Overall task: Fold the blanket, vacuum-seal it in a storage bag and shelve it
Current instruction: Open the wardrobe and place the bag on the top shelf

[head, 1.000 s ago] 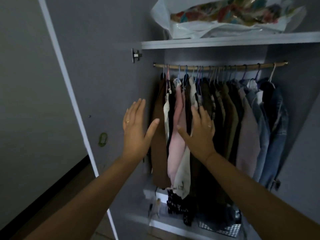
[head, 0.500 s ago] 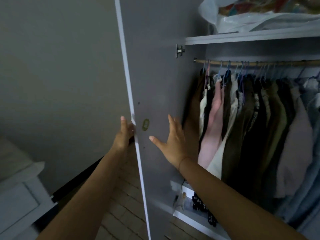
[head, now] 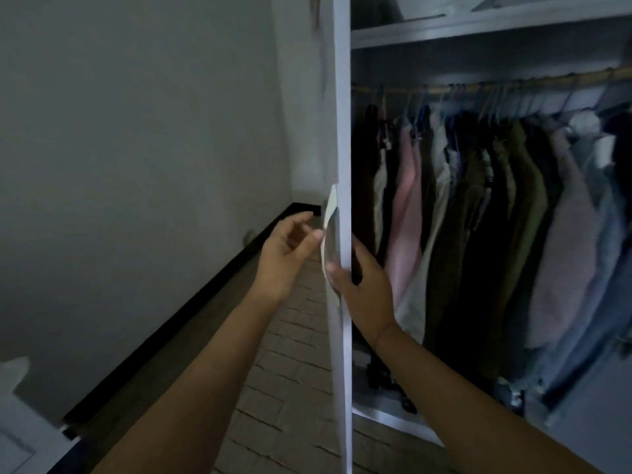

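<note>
The grey wardrobe door [head: 342, 131] stands edge-on in the middle of the view. My right hand [head: 366, 285] grips its edge from the inner side, thumb wrapped to the outer face beside the pale handle [head: 330, 234]. My left hand [head: 287, 254] hovers on the outer side with loosely curled fingers, its fingertips at the handle and holding nothing. The upper shelf [head: 478, 27] shows at the top right. Only a pale sliver lies above it, and I cannot tell whether that is the storage bag with the blanket.
Several garments [head: 478, 217] hang from a wooden rail [head: 513, 82] inside the wardrobe. A grey wall with a dark baseboard [head: 171, 323] runs along the left. White furniture [head: 20, 422] sits at the bottom left, on a brick-patterned floor [head: 284, 388].
The door has swung from wide open to edge-on. My right hand went from flat on its inner face to gripping the edge. The bag on the shelf has slid out of view.
</note>
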`<state>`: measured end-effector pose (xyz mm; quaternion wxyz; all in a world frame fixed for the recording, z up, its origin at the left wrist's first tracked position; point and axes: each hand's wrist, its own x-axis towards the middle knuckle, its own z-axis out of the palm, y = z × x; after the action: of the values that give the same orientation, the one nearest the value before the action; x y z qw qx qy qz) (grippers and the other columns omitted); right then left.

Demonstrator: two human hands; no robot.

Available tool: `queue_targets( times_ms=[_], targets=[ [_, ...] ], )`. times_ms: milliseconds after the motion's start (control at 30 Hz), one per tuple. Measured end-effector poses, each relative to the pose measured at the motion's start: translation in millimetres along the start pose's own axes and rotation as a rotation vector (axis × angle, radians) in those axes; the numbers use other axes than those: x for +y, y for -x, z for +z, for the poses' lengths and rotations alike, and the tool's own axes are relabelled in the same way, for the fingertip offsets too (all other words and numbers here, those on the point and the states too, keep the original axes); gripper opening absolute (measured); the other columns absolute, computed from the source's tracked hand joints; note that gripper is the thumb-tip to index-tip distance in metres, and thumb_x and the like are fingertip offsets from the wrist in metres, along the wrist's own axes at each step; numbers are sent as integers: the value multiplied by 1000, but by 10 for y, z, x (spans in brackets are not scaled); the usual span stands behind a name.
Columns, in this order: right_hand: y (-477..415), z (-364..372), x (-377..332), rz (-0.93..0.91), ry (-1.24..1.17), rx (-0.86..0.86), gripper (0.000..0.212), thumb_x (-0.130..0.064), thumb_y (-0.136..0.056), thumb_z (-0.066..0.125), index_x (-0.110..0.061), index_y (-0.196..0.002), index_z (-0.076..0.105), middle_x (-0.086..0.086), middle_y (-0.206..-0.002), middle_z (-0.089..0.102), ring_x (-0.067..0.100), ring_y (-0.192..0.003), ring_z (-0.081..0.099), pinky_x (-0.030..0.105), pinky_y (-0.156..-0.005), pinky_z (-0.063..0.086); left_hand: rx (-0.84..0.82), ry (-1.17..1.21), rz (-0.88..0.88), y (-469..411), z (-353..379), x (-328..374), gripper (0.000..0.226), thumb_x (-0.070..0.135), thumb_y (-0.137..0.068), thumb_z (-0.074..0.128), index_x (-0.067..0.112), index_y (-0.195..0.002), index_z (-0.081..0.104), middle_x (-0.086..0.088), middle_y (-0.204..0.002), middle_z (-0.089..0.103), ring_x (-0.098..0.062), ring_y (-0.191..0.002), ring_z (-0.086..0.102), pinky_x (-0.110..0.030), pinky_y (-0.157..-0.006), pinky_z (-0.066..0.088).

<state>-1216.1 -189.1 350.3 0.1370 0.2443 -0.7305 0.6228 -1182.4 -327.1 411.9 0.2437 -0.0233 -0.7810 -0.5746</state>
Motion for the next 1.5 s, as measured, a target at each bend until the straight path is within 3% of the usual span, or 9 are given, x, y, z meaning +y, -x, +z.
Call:
queue_targets(
  times_ms=[167, 300, 400, 500, 633, 1067, 1267, 1400, 1500],
  targets=[
    [-90, -695, 183, 55, 65, 39, 34, -26, -91, 66, -25, -124, 62, -21, -108, 66, -12, -98, 61, 7, -85, 48, -149, 53, -7, -260, 780, -18, 7, 12, -87, 68, 9, -92, 64, -8, -77, 67, -20, -75, 65, -34, -78, 53],
    [-278, -1232, 434, 128, 69, 152, 9, -28, -90, 67, -20, -89, 71, -14, -80, 70, 0, -73, 65, 18, -68, 51, -256, -48, 74, -496, 1420, 18, 20, 24, -93, 61, 15, -76, 62, -8, -74, 69, -21, -71, 65, -28, -69, 50],
    [-563, -1629, 683, 177, 78, 175, 31, -24, -92, 66, -20, -62, 56, -18, -54, 54, -3, -53, 48, 12, -55, 37, -314, -37, 71, -718, 1881, 37, 26, 28, -96, 57, 15, -74, 59, -13, -75, 67, -20, -68, 62, -30, -69, 51],
    [-906, -1987, 943, 222, 63, 167, 18, -19, -92, 66, -9, -77, 66, -9, -69, 61, -5, -61, 52, 11, -60, 41, -310, -35, 64, -980, 2271, -37, 23, 29, -95, 59, 14, -79, 61, -11, -74, 66, -31, -76, 64, -49, -80, 54],
    [-1278, -2296, 1262, 252, 35, 153, 13, -15, -92, 66, -3, -96, 70, 7, -89, 69, 7, -78, 61, 16, -72, 51, -209, -4, 43, -1278, 2684, -112, 15, 24, -93, 62, 18, -79, 61, 2, -67, 61, -16, -69, 58, -53, -82, 53],
    [-1944, -2524, 1697, 350, -55, 188, 20, -12, -88, 69, 4, -100, 70, 16, -94, 68, 22, -86, 60, 51, -90, 52, -142, -97, 76, -1834, 3164, -234, 25, 20, -93, 62, 23, -69, 53, -3, -66, 57, -15, -64, 54, -41, -71, 53],
    [-2025, -2515, 1716, 370, -21, 212, 22, -15, -90, 68, 3, -102, 69, 11, -90, 65, 20, -86, 58, 47, -90, 52, -142, -42, 85, -1903, 3240, -283, 16, 15, -92, 62, 4, -80, 60, -4, -66, 58, -12, -62, 52, -24, -63, 45],
    [-1811, -2555, 1654, 362, 116, 262, 36, -23, -90, 69, -4, -120, 64, 3, -103, 65, 14, -97, 60, 17, -82, 49, -171, 52, 56, -1910, 3187, -316, 8, 16, -89, 65, 8, -87, 64, -7, -74, 62, -15, -70, 57, -35, -72, 51],
    [-1472, -2661, 1544, 364, 96, 360, 47, -26, -90, 68, -10, -131, 55, 2, -113, 62, 12, -103, 59, 6, -79, 44, -7, 54, 55, -1769, 3119, -291, 24, 21, -86, 71, 12, -108, 63, 0, -96, 64, -12, -88, 59, -22, -79, 48]
  ],
)
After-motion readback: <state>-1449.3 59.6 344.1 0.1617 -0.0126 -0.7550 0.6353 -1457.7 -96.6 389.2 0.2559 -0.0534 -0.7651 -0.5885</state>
